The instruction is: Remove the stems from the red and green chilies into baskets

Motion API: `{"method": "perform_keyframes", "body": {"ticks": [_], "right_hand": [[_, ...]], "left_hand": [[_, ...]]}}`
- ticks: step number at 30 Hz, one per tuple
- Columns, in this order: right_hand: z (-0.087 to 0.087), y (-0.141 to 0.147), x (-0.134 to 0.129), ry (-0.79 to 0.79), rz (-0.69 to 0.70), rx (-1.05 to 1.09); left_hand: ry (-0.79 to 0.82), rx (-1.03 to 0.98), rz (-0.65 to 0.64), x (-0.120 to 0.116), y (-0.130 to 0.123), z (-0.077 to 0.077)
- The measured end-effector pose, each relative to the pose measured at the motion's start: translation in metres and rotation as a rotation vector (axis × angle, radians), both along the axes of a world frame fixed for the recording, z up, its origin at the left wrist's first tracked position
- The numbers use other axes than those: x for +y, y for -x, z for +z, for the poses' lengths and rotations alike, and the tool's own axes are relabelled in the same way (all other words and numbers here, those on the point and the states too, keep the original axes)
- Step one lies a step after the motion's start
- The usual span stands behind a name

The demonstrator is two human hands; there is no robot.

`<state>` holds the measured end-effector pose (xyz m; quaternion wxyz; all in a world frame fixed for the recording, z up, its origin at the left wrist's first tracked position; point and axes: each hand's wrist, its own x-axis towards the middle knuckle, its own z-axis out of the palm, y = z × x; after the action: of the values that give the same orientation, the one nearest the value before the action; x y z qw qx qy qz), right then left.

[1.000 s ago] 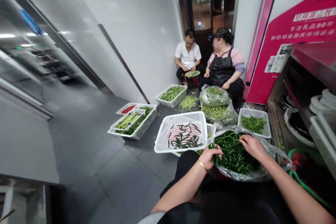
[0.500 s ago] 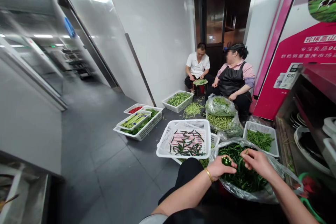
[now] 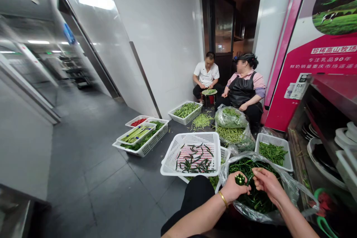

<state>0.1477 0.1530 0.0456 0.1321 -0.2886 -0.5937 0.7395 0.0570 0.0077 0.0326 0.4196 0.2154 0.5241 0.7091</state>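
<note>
My left hand (image 3: 233,190), with a gold bangle on its wrist, is closed round a small bunch of green chili peppers (image 3: 239,179), their pale ends facing up. Close beside it, my right hand (image 3: 267,184) pinches at a green chili pepper (image 3: 250,179) between thumb and fingertips; the hand partly hides it. Both hands are above an open clear plastic bag (image 3: 297,192) full of dark green chilies (image 3: 263,205). Just beyond my knee, a white perforated basket (image 3: 165,168) holds scattered green chilies (image 3: 195,161).
Two people (image 3: 206,72) sit by the doorway, one in a black apron (image 3: 242,88). Baskets of greens (image 3: 186,110), leafy vegetables (image 3: 273,152) and red peppers (image 3: 138,122) stand on the floor. Bagged green stems (image 3: 230,134) lie ahead. A shelf with dishes (image 3: 325,160) is on the right.
The view has shifted slightly, so the scene sits lower and further left. My right hand has come closer to the left hand, which still holds its bunch.
</note>
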Motion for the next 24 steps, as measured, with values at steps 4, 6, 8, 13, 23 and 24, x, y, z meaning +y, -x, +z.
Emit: {"method": "perform_keyframes", "body": {"ticks": [4, 6, 8, 13, 23, 24], "right_hand": [[-0.018, -0.002, -0.004, -0.301, 0.065, -0.106], [-0.022, -0.003, -0.007, -0.674, 0.075, -0.086], [-0.023, -0.005, -0.011, -1.059, 0.078, -0.037], [-0.028, -0.01, -0.018, -1.5, 0.122, -0.052], [-0.037, -0.01, 0.016, -0.623, -0.061, -0.102], [-0.035, -0.01, 0.016, -0.434, -0.03, -0.075]], "left_hand": [[0.075, 0.175, 0.05, 0.0, 0.003, -0.015], [0.11, 0.134, 0.05, 0.001, 0.001, -0.02], [0.155, 0.061, 0.07, 0.003, -0.003, -0.022], [0.222, -0.131, 0.008, 0.003, -0.01, -0.021], [0.073, -0.437, -0.091, -0.009, -0.003, -0.002], [0.029, -0.455, -0.089, -0.011, -0.001, -0.001]]}}
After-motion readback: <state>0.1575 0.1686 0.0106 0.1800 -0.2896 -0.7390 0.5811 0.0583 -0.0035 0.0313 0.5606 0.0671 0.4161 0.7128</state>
